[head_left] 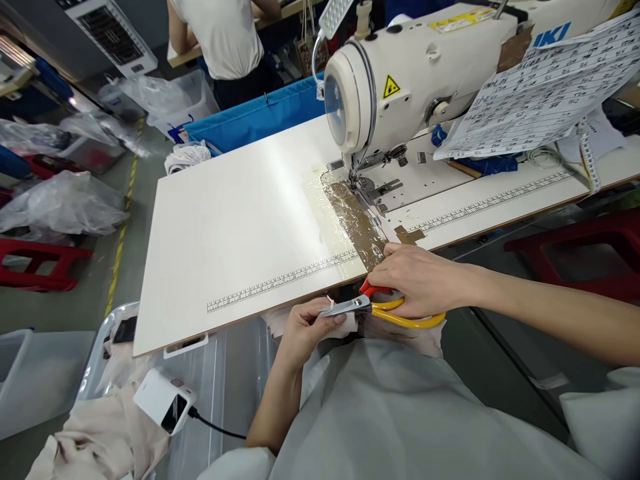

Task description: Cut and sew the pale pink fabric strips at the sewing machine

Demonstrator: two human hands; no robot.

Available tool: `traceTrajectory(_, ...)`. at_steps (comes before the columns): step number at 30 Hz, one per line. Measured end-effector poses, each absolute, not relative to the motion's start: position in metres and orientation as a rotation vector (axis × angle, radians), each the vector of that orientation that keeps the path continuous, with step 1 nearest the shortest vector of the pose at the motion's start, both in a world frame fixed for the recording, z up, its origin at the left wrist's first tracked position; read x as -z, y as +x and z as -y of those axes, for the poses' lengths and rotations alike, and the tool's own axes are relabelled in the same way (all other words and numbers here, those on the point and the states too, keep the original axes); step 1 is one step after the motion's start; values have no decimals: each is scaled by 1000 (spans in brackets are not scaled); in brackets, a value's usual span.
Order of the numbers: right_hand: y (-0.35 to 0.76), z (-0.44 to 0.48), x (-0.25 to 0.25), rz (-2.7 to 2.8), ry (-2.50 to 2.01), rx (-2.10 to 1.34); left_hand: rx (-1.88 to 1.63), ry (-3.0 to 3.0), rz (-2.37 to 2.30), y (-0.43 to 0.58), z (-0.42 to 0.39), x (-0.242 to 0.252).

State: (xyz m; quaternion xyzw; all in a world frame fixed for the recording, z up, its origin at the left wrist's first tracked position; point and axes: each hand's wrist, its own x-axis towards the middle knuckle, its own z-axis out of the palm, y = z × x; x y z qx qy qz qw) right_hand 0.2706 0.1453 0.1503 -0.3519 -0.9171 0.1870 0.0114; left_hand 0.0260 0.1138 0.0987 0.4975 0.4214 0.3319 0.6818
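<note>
One white sewing table (225,227) is set slantwise across the workshop, its near edge marked with printed ruler scales and its surface patched with brown tape (357,223) beneath the needle. Mounted at its far right is a white sewing machine (415,63), by which a yellow warning triangle is carried on the side. Below the table's left end, a clear plastic bin (207,383) is partly filled with pale cloth (117,427). A sheet of handwritten entries (555,93) is propped against the machine's right side. At the near edge of the table, the two hands are held close together but not clasped. The handles of a pair of scissors (367,305) are gripped by the right hand (417,280), one handle seen in orange and one in yellow. The blades are pointed leftward, their ends brought to the fingertips of the left hand (306,328), between whose thumb and fingers white fabric (347,327) is pinched, just below the table edge. Whether the blades are closed on anything cannot be told. A small white device (165,401), plugged with a black cable, is seen over the bin.
</note>
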Motion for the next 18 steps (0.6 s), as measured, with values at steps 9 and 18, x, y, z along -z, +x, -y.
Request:
traceTrajectory(9,277,-146,-142,2924,-1135,-572,-698,1077,-955,28,-114,-101)
traceTrajectory(18,331,-183,-138,2296,-1981,-835,-726,1143,-1048,24,-112,-98)
